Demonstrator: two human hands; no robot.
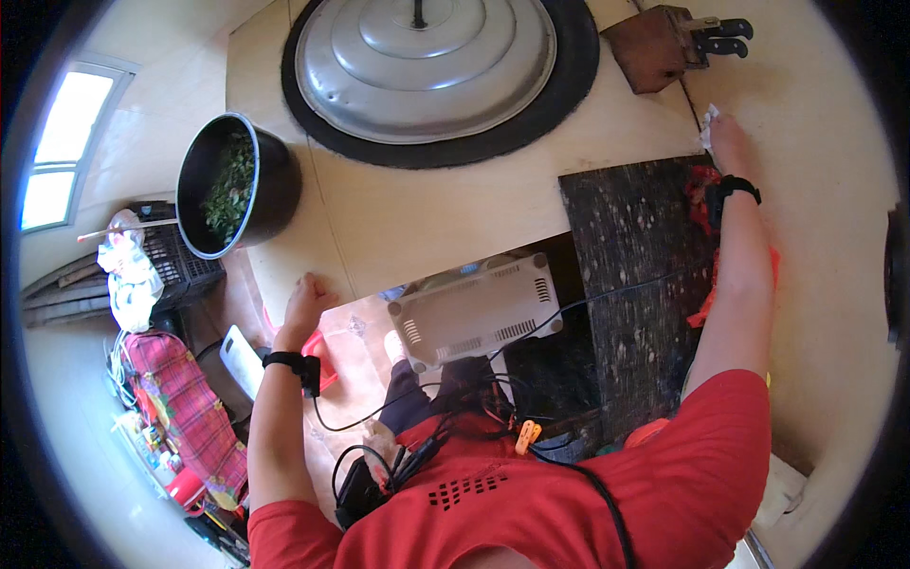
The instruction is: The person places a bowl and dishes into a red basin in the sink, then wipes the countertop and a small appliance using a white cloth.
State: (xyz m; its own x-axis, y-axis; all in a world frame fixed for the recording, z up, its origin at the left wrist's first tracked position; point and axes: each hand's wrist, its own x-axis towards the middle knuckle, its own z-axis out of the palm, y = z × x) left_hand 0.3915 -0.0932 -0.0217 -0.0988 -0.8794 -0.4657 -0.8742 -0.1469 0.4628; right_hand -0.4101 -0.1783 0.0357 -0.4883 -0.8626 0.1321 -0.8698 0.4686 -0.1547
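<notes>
At the far right, my right hand (728, 144) holds a crumpled white tissue or cloth (708, 126) against the back of the pale tiled stovetop (426, 206), near the wall. A wooden knife block (650, 50) with black-handled knives stands just beyond it. My left hand (307, 304) rests on the front left edge of the stovetop, its fingers bent; whether they grip the edge is hidden. Near that hand is a dark pot (277, 188) with green leaves (231, 188) inside. Both wrists wear black bands.
A large domed metal lid (426, 71) covers the round black-rimmed cooking place. Dark worn board (633, 249) lies below my right forearm, with red plastic (704, 306) beside it. A pale vented appliance (476, 313) sits in front of me. Black cables hang across my body.
</notes>
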